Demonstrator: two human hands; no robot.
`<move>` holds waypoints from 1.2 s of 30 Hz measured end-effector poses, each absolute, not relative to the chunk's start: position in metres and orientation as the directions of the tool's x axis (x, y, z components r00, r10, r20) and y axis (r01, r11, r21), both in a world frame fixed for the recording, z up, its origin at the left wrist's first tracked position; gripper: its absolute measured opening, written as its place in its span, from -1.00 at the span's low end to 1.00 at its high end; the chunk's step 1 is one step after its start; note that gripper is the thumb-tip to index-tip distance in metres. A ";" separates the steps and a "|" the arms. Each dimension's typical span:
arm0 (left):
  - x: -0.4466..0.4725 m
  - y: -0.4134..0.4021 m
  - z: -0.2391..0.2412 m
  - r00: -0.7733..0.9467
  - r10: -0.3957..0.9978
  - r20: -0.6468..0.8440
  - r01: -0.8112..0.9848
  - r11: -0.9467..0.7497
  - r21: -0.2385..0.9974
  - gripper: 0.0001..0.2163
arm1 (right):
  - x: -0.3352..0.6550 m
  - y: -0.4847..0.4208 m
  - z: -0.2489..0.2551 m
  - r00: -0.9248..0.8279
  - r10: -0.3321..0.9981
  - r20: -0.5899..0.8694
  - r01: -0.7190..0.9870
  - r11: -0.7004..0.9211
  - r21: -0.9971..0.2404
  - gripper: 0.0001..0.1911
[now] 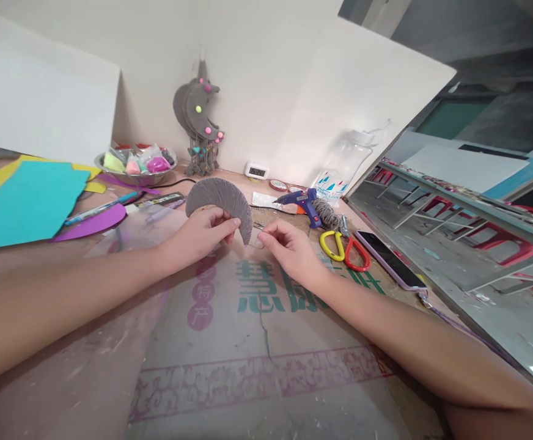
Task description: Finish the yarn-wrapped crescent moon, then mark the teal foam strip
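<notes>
My left hand (211, 232) grips a grey crescent moon (220, 195) wrapped in yarn, thumb on the near side and fingers behind. The crescent's lower tip points down toward the table. Just right of that tip, my right hand (285, 244) pinches a thin grey strand of yarn (258, 238) between thumb and fingertips. A loose piece of yarn (264, 333) trails over the printed plastic sheet (220, 342) below. The right hand is close to the crescent but does not clearly touch it.
Right of my hands lie a blue glue gun (310, 205), a grey yarn ball (328, 214), scissors (344, 250) and a phone (388, 260). Behind stand a clear jug (344, 162), a small clock (257, 170) and a hanging moon ornament (200, 116). At left are coloured sheets (28, 201) and a clay bowl (136, 177).
</notes>
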State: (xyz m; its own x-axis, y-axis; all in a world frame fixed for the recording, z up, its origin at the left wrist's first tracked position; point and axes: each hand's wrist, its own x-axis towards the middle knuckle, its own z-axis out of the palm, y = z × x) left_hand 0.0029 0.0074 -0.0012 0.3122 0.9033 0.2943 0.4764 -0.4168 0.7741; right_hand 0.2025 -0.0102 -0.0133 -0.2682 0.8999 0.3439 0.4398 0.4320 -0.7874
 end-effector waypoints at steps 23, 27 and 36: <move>0.003 0.006 0.001 0.350 0.894 0.280 0.480 -0.428 0.766 -0.65 | 0.199 -0.012 -0.006 -0.398 0.865 0.306 0.545 0.491 -0.679 -0.75; 0.004 0.006 0.000 0.353 0.900 0.257 0.481 -0.409 0.775 -0.66 | 0.198 -0.012 -0.008 -0.367 0.888 0.278 0.535 0.446 -0.718 -0.84; 0.004 0.007 0.000 0.358 0.903 0.237 0.495 -0.399 0.772 -0.66 | 0.198 -0.011 -0.008 -0.388 0.881 0.272 0.512 0.451 -0.731 -0.85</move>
State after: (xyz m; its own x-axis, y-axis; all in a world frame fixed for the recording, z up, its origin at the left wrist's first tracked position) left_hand 0.0035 0.0066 -0.0005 0.3575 0.9033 0.2371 0.4951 -0.3986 0.7720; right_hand 0.1980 -0.0108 -0.0079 -0.3877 0.8807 0.2723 0.5116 0.4513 -0.7312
